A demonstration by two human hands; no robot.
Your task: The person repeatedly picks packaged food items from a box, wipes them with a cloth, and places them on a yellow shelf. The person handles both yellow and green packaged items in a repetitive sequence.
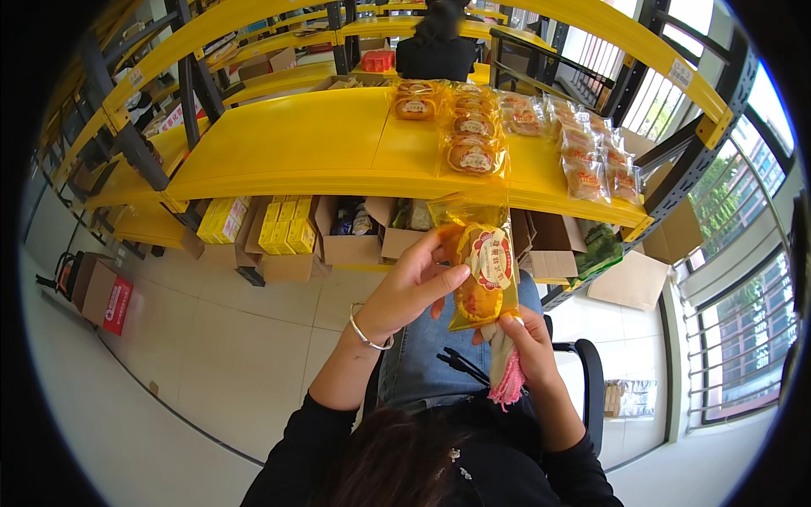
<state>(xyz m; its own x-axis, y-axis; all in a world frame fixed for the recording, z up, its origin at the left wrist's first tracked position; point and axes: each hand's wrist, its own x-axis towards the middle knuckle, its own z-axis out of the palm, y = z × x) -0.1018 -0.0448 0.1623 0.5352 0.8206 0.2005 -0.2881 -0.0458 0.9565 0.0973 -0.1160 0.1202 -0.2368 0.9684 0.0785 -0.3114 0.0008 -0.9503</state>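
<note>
Above my lap, a packaged bread roll (479,272) in a yellow-tinted clear wrapper is held between my hands. Its oval label bears writing. My left hand (421,279) grips the pack from the left, with the thumb on its front. At the pack's lower right corner, my right hand (529,345) pinches the wrapper and also holds a white cloth (502,355) with a pink knitted edge, which hangs below the fingers. Just beyond the pack, a row of similar wrapped breads (474,146) lies on the yellow metal shelf (285,142).
Smaller clear-wrapped pastries (584,177) sit at the shelf's right. Under it stand open cardboard boxes (351,247) and yellow cartons (288,225). A black chair armrest (589,380) is at my right. Beyond the shelf is a person in black (436,54). A red-and-brown box (104,295) stands on the left floor.
</note>
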